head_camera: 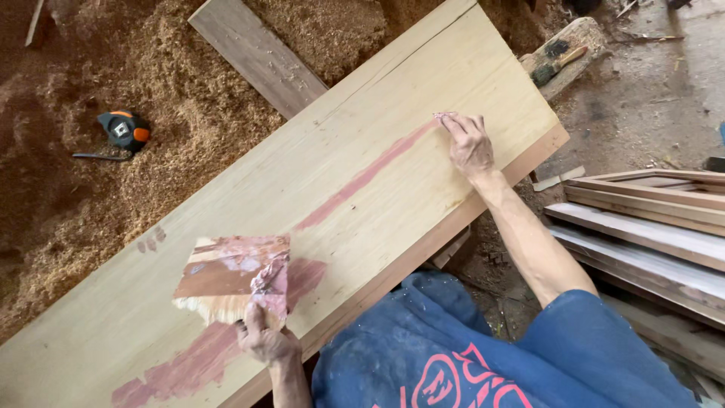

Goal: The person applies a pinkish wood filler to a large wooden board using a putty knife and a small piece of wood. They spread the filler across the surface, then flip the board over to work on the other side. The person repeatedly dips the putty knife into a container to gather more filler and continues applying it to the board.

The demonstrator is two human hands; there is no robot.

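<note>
Left hand [266, 341] gripping a putty-smeared scrap board [230, 278], right hand [468, 142] fingertips spread, pink filler on smooth pale panel [317, 181]

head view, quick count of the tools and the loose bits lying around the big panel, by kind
tape measure: 1
brush: 1
putty-smeared scrap board at the left hand: 1
grey plank under the pale panel: 1
total: 4

Blue short-sleeved shirt [483, 355], cloth creased, pale dust specks across front. Pink-red outlined print on chest, partly cut off by frame edge, shape unclear. Both forearms bare. Left hand [264, 340] and right hand [470, 143] ungloved; fingertips [445, 119] apparently smeared pink.
</note>
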